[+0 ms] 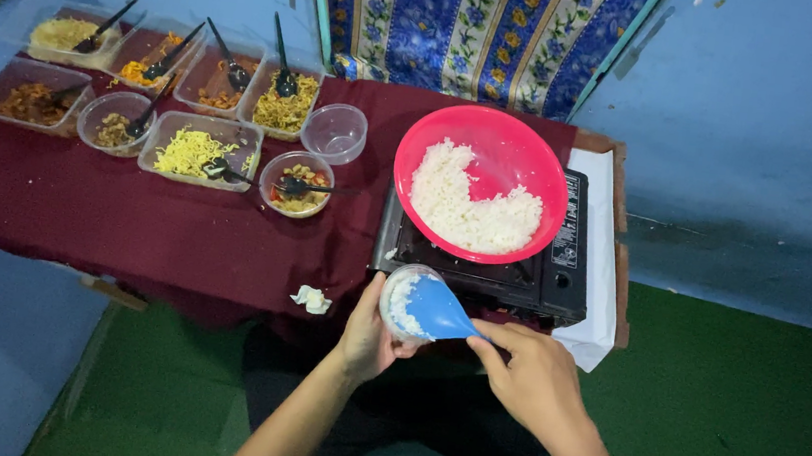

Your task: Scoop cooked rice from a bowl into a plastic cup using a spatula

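Observation:
My left hand (367,335) grips a small clear plastic bowl (400,303) with white rice in it, held just in front of the table's edge. My right hand (532,372) holds a blue rice paddle (438,310) whose blade presses into the bowl's rice. Directly behind them a big pink bowl (505,148) half full of white rice (468,209) rests on a black portable gas stove (552,274).
On the maroon tablecloth (125,219) to the left stand several clear containers of noodles and side dishes (195,148) with black spoons, plus an empty clear bowl (334,132). A crumpled tissue (312,299) lies near the edge. A floral curtain (478,24) hangs behind; green floor below.

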